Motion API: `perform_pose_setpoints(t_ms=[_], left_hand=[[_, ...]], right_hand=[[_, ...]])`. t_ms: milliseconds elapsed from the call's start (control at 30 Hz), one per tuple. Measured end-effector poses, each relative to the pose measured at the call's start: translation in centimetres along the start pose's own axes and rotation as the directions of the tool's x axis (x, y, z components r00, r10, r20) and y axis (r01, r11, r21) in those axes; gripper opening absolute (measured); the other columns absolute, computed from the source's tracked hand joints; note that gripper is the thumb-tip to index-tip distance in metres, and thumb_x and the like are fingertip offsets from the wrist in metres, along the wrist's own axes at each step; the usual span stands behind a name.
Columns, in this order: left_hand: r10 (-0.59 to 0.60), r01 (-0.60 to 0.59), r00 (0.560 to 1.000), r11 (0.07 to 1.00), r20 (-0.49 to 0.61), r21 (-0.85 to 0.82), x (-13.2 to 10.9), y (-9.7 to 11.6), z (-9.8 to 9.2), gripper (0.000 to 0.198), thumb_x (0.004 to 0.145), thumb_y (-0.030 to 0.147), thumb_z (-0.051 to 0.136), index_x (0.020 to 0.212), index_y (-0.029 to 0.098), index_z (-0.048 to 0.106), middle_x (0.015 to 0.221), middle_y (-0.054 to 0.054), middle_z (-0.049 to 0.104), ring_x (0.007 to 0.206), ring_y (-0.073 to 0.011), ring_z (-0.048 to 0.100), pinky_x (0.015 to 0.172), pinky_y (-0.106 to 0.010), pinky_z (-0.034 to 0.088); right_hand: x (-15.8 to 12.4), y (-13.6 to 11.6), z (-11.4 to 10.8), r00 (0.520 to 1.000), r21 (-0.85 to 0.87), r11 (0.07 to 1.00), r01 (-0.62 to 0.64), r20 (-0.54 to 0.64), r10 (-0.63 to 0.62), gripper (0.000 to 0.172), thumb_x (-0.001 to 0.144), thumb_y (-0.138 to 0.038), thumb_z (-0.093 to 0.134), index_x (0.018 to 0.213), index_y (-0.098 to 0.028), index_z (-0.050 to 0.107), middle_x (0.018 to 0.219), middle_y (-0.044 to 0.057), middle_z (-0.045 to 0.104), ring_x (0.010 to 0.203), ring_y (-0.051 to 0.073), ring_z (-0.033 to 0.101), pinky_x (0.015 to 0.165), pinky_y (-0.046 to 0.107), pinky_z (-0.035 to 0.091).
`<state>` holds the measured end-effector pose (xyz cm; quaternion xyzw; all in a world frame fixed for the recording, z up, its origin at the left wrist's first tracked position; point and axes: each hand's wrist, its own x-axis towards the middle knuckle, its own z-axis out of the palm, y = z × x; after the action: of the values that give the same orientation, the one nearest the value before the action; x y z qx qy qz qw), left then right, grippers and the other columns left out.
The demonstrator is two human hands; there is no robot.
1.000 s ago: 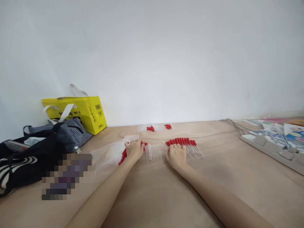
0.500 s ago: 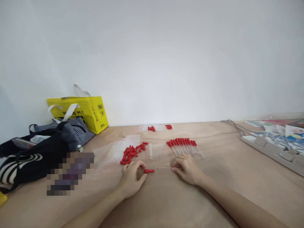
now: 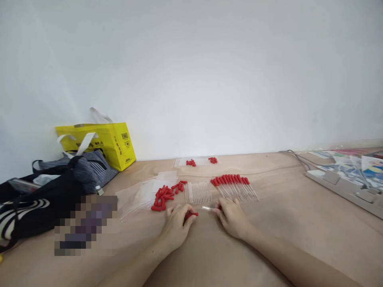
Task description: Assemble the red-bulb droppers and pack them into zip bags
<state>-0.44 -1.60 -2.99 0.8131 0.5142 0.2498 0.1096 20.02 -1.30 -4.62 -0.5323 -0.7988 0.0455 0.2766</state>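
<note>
Red bulb and clear tube face each other, just apart, between our two hands.
Taking this gap as the clock centre, we see the left hand [image 3: 178, 225] at 9 o'clock, which has now folded further over the red bulb [image 3: 192, 215], finger and thumb pinched on it; the right hand [image 3: 230, 217], at 3, pinches the clear tube [image 3: 206, 208], less of which shows than half a second ago. We judge this pair is lined up, not joined. Beyond lie loose red bulbs [image 3: 164, 195] at 10, bare tubes [image 3: 198, 193] at 12, and red-capped tubes [image 3: 235, 185] at 2.
</note>
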Motion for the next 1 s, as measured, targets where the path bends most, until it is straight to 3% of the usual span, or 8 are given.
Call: perform_pose_setpoints(t_ms=[167, 400, 567, 800, 1000], left_hand=[[-0.024, 0.023, 1.000, 0.997, -0.005, -0.072, -0.1, -0.2, 0.0, 0.009, 0.081, 0.026, 0.043, 0.082, 0.022, 0.050, 0.081, 0.002, 0.063, 0.079, -0.0191, 0.056, 0.078, -0.037, 0.029], [-0.028, 0.024, 0.999, 0.994, -0.034, -0.105, 0.1, -0.1, -0.1, 0.013, 0.080, 0.028, 0.044, 0.088, 0.024, 0.054, 0.086, 0.001, 0.065, 0.082, -0.0199, 0.057, 0.081, -0.040, 0.029], [-0.019, 0.016, 0.998, 0.999, -0.058, -0.051, 0.0, -0.1, -0.2, 0.016, 0.079, 0.032, 0.048, 0.081, 0.025, 0.062, 0.075, 0.000, 0.064, 0.075, -0.0200, 0.055, 0.077, -0.038, 0.032], [0.095, -0.096, 0.995, 0.995, -0.042, -0.030, -0.4, 0.3, -0.3, 0.011, 0.077, 0.023, 0.052, 0.077, 0.024, 0.062, 0.070, 0.002, 0.063, 0.074, -0.0184, 0.053, 0.078, -0.040, 0.027], [0.207, -0.207, 0.974, 0.978, -0.091, 0.008, -0.6, 0.9, -0.3, 0.012, 0.081, 0.024, 0.047, 0.076, 0.021, 0.058, 0.067, 0.003, 0.062, 0.070, -0.0172, 0.052, 0.074, -0.037, 0.025]], right_hand=[[-0.4, -0.9, 0.5, 1.000, 0.099, 0.995, 0.025, -0.006, -0.024, 0.015, 0.087, -0.020, 0.034, 0.075, -0.018, 0.044, 0.071, -0.001, 0.060, 0.064, 0.014, 0.053, 0.065, 0.027, 0.025], [-0.6, -2.1, -0.2, 0.999, 0.131, 0.991, 0.035, 0.032, -0.040, 0.015, 0.086, -0.020, 0.037, 0.076, -0.019, 0.047, 0.074, -0.001, 0.061, 0.067, 0.014, 0.052, 0.066, 0.027, 0.024], [-0.8, -2.2, -0.2, 0.994, 0.201, 0.975, 0.099, 0.016, -0.104, 0.013, 0.084, -0.019, 0.040, 0.074, -0.018, 0.049, 0.072, -0.002, 0.061, 0.065, 0.012, 0.050, 0.067, 0.026, 0.024], [-0.8, -1.8, -0.5, 0.972, 0.141, 0.962, 0.233, -0.028, -0.231, 0.015, 0.082, -0.015, 0.040, 0.072, -0.018, 0.050, 0.070, -0.002, 0.059, 0.060, 0.011, 0.047, 0.064, 0.026, 0.021], [-0.8, -1.9, -0.1, 0.960, 0.082, 0.959, 0.270, -0.098, -0.262, 0.018, 0.083, -0.016, 0.035, 0.073, -0.017, 0.051, 0.068, -0.001, 0.058, 0.056, 0.010, 0.044, 0.063, 0.027, 0.019]])
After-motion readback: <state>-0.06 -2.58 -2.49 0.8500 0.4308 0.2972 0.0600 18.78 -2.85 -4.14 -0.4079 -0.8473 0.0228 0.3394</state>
